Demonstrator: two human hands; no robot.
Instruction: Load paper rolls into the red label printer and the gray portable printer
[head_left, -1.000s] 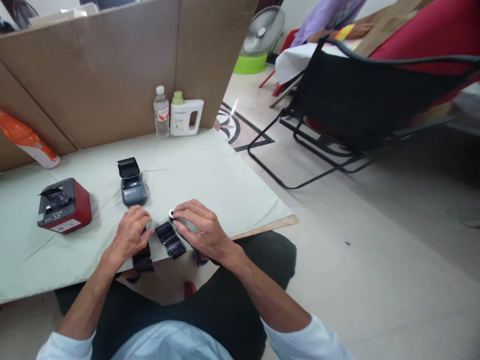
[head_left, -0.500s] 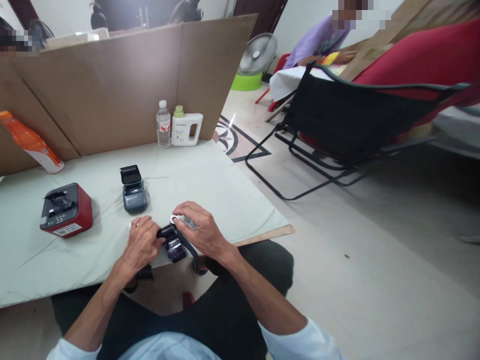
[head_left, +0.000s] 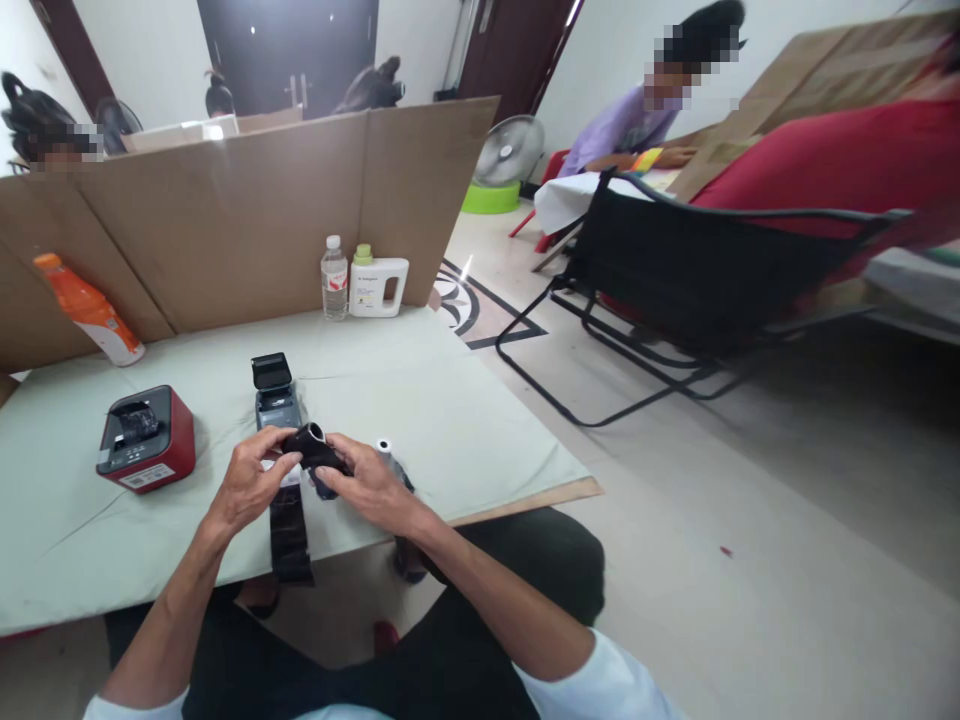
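Over the table's near edge, my left hand (head_left: 251, 472) and my right hand (head_left: 367, 480) grip a black roll (head_left: 306, 440) with a pale-rimmed hollow core. My left thumb and fingers pinch its left end, while my right fingers close round the right side. Below my left hand a glossy black strip (head_left: 291, 540) hangs past the table edge; its upper end is hidden. A small white roll (head_left: 384, 448) stands just beyond my right hand. Behind the hands sits a small dark printer (head_left: 276, 405) with its lid up, partly covered by my left hand.
A red box-shaped device (head_left: 174, 440) with a black top is on the left. An orange bottle (head_left: 94, 310), a clear water bottle (head_left: 334, 282) and a white jug (head_left: 381, 288) stand by the cardboard screen (head_left: 247, 220). Right of the table are a black folding chair (head_left: 690, 260) and other people.
Both hands have come together around the black roll and turned it. My right hand has let go of the white roll, which now stands on the table. The view has tilted up slightly.
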